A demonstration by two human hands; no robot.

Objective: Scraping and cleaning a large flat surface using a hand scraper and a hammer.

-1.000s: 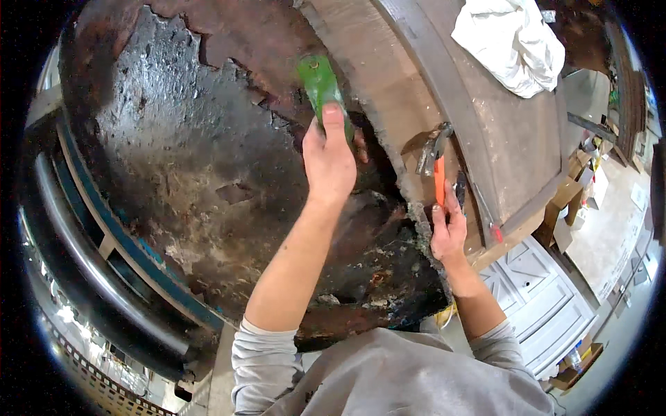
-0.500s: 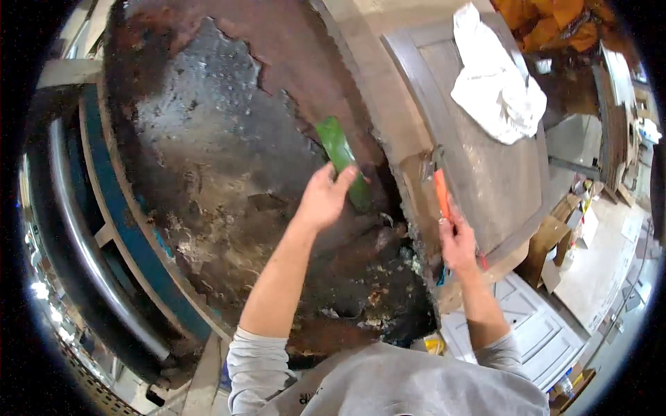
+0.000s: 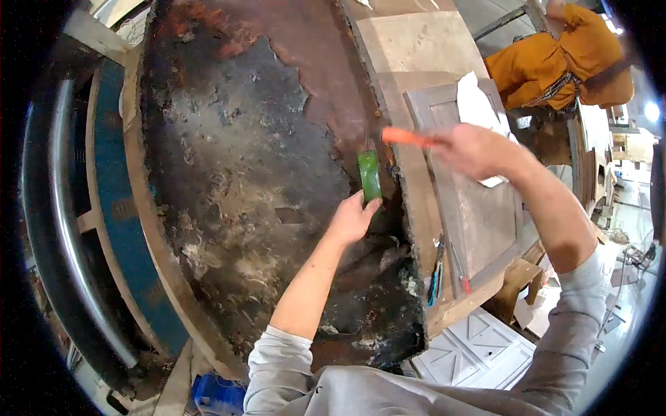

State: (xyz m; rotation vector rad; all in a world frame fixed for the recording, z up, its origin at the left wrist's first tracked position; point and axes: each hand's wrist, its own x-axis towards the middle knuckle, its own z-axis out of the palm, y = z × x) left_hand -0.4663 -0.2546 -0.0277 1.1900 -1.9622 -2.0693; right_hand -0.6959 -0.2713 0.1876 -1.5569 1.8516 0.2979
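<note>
Left hand [image 3: 352,220] is closed round the near end of a green-handled tool [image 3: 371,177]; right hand [image 3: 475,152] is closed round an orange-handled tool [image 3: 409,137]. 2 hands, 2 tools, neither free.

Key relation: green handle points near-to-far, just inside the right edge of the dark, peeling slab [image 3: 243,166]. Orange handle lies roughly crosswise, left-to-right, its left end just far and right of the green handle's far end. They look apart; can't judge the height gap from 1 view. Left hand is on the near side, right hand on the right, over the brown panel [image 3: 479,201] and in front of part of the white cloth [image 3: 475,104].

Hard to read: right hand is blurred, orange tool's head doesn't make out, green tool's tip is lost against dark slab. Left fingers' undersides hidden.
</note>
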